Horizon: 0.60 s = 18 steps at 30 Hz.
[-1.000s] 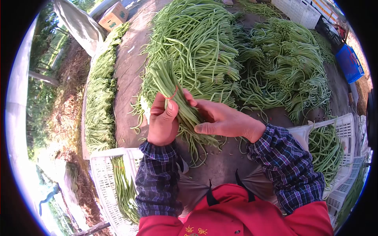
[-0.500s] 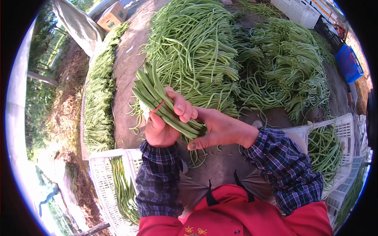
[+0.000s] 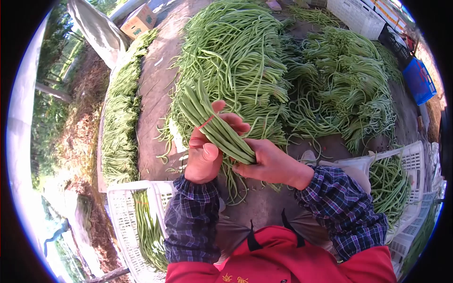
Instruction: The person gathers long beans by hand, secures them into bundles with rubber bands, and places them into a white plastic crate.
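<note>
A bundle of long green beans (image 3: 221,134) slants across the middle of the view, with a thin red rubber band (image 3: 205,124) around its upper part. My right hand (image 3: 271,162) grips the lower end of the bundle, thumb on the near side. Behind and beside the bundle is my left hand (image 3: 203,160), its fingers spread and its thumb lifted off the beans. Something red, like another band, shows at a finger of that hand. Part of the left palm is hidden by the beans.
A large heap of long beans (image 3: 236,61) lies ahead, with another heap (image 3: 351,85) to its right. A long row of beans (image 3: 120,113) runs along the left. White crates (image 3: 120,207) with beans flank me. A carton (image 3: 139,21) and blue crate (image 3: 419,81) stand farther off.
The left fingers and thumb have loosened from around the bundle and spread apart. Both hands and the bundle have shifted slightly right. The right hand has kept its grip on the lower end.
</note>
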### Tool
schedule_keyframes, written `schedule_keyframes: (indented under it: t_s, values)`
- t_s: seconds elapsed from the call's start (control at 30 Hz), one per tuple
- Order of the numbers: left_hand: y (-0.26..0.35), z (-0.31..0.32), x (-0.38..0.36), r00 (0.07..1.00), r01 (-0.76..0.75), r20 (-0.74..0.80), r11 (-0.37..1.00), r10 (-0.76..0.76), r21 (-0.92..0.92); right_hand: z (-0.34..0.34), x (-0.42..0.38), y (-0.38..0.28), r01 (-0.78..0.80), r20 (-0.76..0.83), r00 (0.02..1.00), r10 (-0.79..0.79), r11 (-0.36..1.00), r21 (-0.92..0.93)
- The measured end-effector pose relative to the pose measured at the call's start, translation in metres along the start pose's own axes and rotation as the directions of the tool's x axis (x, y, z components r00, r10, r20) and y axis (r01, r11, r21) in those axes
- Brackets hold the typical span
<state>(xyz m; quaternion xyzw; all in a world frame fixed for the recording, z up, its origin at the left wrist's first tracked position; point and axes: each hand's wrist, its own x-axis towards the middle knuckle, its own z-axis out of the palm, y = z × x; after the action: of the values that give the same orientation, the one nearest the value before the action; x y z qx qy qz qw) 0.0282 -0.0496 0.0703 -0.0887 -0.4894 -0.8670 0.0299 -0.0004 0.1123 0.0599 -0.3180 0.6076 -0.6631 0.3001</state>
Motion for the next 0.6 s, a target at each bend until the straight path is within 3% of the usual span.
schedule_keyframes:
  t_s: [0.07,0.2,0.27,0.4,0.47,0.53,0.6]
  values:
    - [-0.003,-0.001,-0.001,0.999,0.013,-0.036,0.998,-0.015,-0.066,0.0,0.0,0.005,-0.043,-0.035,0.999,0.04,0.993,-0.114]
    - [-0.01,0.003,0.0,0.999,0.022,-0.042,0.998,-0.024,-0.057,0.003,-0.002,0.017,-0.027,-0.076,0.997,0.016,0.989,-0.148]
    - [-0.01,0.006,0.0,0.979,0.055,-0.202,0.996,-0.039,0.072,0.005,-0.002,0.019,-0.019,-0.103,0.995,-0.007,0.97,-0.242]
    - [-0.01,0.004,0.0,0.969,0.081,-0.241,0.994,-0.063,0.068,0.007,-0.002,0.013,-0.023,-0.136,0.991,-0.018,0.954,-0.298]
    - [-0.008,0.008,0.0,0.965,0.115,-0.235,0.993,-0.113,-0.004,0.006,-0.003,0.014,-0.055,-0.156,0.988,-0.019,0.886,-0.46]
    - [-0.01,0.005,-0.003,0.96,0.154,-0.225,0.985,-0.168,-0.079,0.011,-0.004,0.02,-0.054,-0.17,0.985,-0.027,0.89,-0.453]
    - [-0.013,-0.002,-0.008,0.989,0.133,-0.04,0.976,-0.142,-0.175,0.016,-0.007,0.023,-0.052,-0.185,0.982,-0.036,0.892,-0.449]
